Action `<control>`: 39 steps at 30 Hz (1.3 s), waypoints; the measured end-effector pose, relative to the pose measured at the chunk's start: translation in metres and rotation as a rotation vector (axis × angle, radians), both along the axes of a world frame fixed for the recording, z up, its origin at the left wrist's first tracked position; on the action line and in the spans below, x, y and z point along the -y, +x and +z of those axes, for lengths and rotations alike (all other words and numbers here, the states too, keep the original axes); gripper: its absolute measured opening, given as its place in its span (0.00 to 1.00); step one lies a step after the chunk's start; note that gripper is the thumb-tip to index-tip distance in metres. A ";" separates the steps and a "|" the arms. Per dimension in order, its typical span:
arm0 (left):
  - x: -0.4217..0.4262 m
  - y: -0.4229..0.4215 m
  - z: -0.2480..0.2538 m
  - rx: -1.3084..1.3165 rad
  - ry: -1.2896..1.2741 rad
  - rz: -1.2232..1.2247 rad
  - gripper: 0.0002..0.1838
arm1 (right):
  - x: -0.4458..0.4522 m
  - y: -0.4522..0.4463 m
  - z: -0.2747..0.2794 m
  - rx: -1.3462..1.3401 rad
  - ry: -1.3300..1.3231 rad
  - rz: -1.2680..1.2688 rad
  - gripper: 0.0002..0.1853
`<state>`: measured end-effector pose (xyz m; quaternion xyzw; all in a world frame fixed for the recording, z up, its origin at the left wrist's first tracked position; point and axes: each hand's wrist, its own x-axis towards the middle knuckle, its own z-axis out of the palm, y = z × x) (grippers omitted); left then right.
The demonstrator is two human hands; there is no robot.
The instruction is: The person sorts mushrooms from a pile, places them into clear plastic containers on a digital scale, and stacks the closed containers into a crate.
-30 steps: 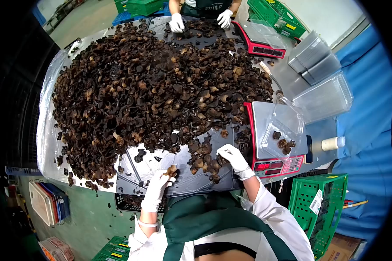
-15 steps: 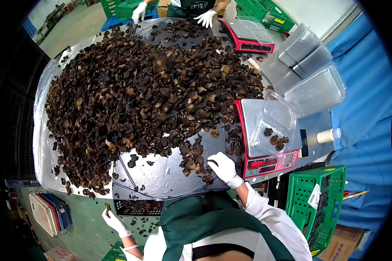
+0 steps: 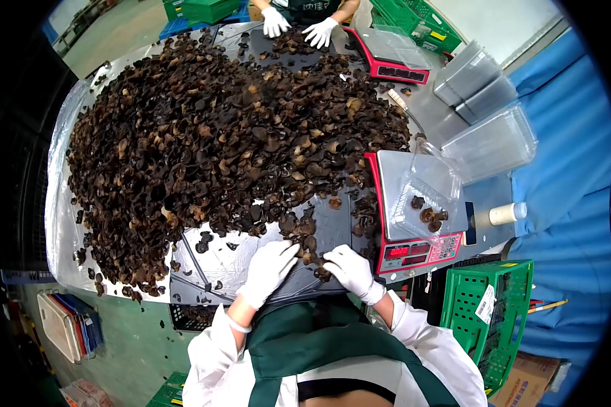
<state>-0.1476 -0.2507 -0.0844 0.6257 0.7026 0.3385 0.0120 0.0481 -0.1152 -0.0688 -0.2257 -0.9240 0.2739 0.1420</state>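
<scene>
A large heap of dark brown wood ear mushrooms covers most of the table. A narrow strip of loose mushrooms runs from the heap down toward the near edge. At the left side of that strip is my left hand, white-gloved, fingers stretched out and fingertips at the mushrooms. On its other side, my right hand, also gloved, has its fingers bent and pinched at a mushroom by the fingertips. A clear plastic box with a few mushrooms in it rests on the red scale.
Across the table, a co-worker's two gloved hands touch mushrooms near a second red scale. Stacked clear boxes, a phone and a white bottle are at the right. A green crate stands below; a black basket sits under the edge.
My left hand has come up from beside the table edge to the mushroom strip; the mushroom it held is no longer seen in it. My right hand stays nearly still. The co-worker's hands came together.
</scene>
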 end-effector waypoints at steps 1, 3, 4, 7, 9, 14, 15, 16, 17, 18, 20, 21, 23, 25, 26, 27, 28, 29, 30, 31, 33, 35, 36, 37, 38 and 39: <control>-0.011 0.004 -0.008 -0.012 0.011 -0.022 0.17 | 0.004 0.001 0.000 0.016 0.033 0.029 0.13; -0.018 0.005 -0.028 -0.015 -0.103 -0.057 0.18 | 0.014 0.006 -0.010 0.067 0.051 0.070 0.19; -0.020 0.003 -0.034 0.123 -0.083 -0.021 0.17 | 0.016 0.007 -0.015 0.048 0.031 0.047 0.17; -0.022 -0.006 -0.017 0.504 -0.050 0.061 0.12 | 0.008 0.008 -0.022 -0.047 -0.142 -0.032 0.12; -0.022 -0.012 0.033 0.930 -0.485 0.236 0.12 | 0.000 0.006 -0.027 -0.198 -0.375 -0.106 0.06; -0.012 -0.012 -0.020 1.863 -0.129 0.170 0.18 | -0.010 0.005 -0.030 -0.280 -1.386 -0.306 0.05; -0.013 -0.009 -0.012 1.863 -0.129 0.171 0.18 | -0.011 0.003 -0.031 -0.390 -1.701 -0.309 0.06; -0.016 -0.005 -0.002 1.828 -0.115 0.175 0.18 | -0.007 -0.003 -0.023 -0.397 -1.772 -0.289 0.07; -0.017 -0.003 0.002 1.793 -0.101 0.179 0.18 | -0.003 -0.011 -0.016 -0.404 -1.843 -0.269 0.07; -0.019 -0.001 0.003 1.615 -0.167 0.147 0.18 | 0.001 -0.019 -0.018 -0.402 -1.857 -0.183 0.08; -0.016 0.011 0.011 1.155 -0.257 0.165 0.17 | 0.010 -0.031 -0.016 -0.245 -1.670 -0.109 0.14; -0.015 0.017 0.012 0.938 -0.292 0.182 0.17 | 0.012 -0.036 -0.017 -0.174 -1.556 -0.034 0.17; -0.010 0.017 0.002 0.556 -0.219 0.165 0.19 | 0.015 -0.038 -0.025 -0.137 -1.499 0.007 0.17; -0.007 0.010 0.040 0.954 -0.368 0.155 0.19 | -0.001 -0.030 -0.005 -0.197 -1.291 0.075 0.16; -0.005 0.003 0.041 1.012 -0.346 0.157 0.18 | -0.011 -0.026 0.039 -0.117 -1.433 -0.115 0.14; 0.002 -0.006 0.039 1.071 -0.323 0.163 0.18 | -0.023 -0.021 0.058 -0.151 -1.161 -0.186 0.14; 0.012 -0.015 0.028 1.066 -0.231 0.183 0.14 | -0.036 -0.010 0.076 -0.210 -0.988 -0.271 0.15; 0.018 -0.023 0.032 1.126 -0.262 0.296 0.12 | -0.047 0.000 0.101 -0.284 -0.735 -0.374 0.16; 0.026 -0.029 0.020 1.105 -0.230 0.350 0.11 | -0.065 0.019 0.106 -0.356 -0.718 -0.470 0.16; 0.032 -0.033 0.004 1.082 -0.198 0.402 0.11 | -0.077 0.024 0.128 -0.336 -0.349 -0.504 0.15; 0.040 -0.032 -0.013 0.955 -0.229 0.435 0.09 | -0.106 0.049 0.121 -0.421 -0.227 -0.644 0.15; 0.041 -0.028 -0.018 0.707 -0.202 0.357 0.07 | -0.141 0.081 0.098 -0.306 0.041 -0.638 0.17; 0.037 -0.024 -0.007 0.601 -0.152 0.281 0.06 | -0.141 0.079 0.098 -0.273 0.048 -0.627 0.18; 0.033 -0.018 0.001 0.525 -0.143 0.278 0.07 | -0.141 0.076 0.100 -0.241 0.055 -0.615 0.20; 0.030 -0.014 0.001 0.445 -0.137 0.221 0.08 | -0.136 0.072 0.103 -0.175 0.171 -0.590 0.22; 0.028 -0.011 -0.001 0.366 -0.134 0.162 0.09 | -0.127 0.062 0.105 -0.173 0.250 -0.569 0.20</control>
